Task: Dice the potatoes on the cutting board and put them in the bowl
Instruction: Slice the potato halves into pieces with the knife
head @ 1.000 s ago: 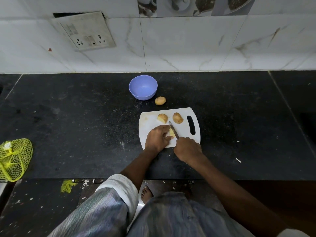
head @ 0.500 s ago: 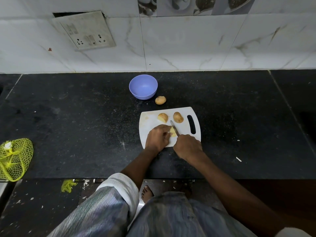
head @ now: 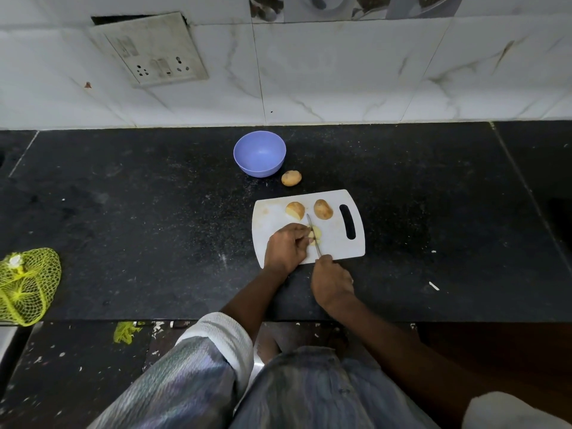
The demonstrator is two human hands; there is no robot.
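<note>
Nearest, the right hand [head: 331,281] is wrapped round the handle of a knife [head: 313,235], its blade running toward 11 o'clock so the edge crosses the potato piece [head: 316,235] under it. Just at 9 o'clock of the blade, the left hand [head: 287,247] presses down on that pale, already opened piece with curled fingers, probably to keep it from rolling and to keep the fingertips clear of the edge. Both work at the near side of the white cutting board [head: 272,218], which lies on the dark worktop [head: 154,227] with its handle slot at 3 o'clock. Farther up the board, a cut potato [head: 295,210] and a whole-looking potato [head: 323,209] wait within easy reach. Beyond the board, toward 12 o'clock, a loose potato [head: 291,178] sits on the worktop just beside the purple bowl [head: 259,153], which shows nothing inside, so dicing looks barely begun. Far off at 9 o'clock lies a yellow net bag [head: 26,284].
</note>
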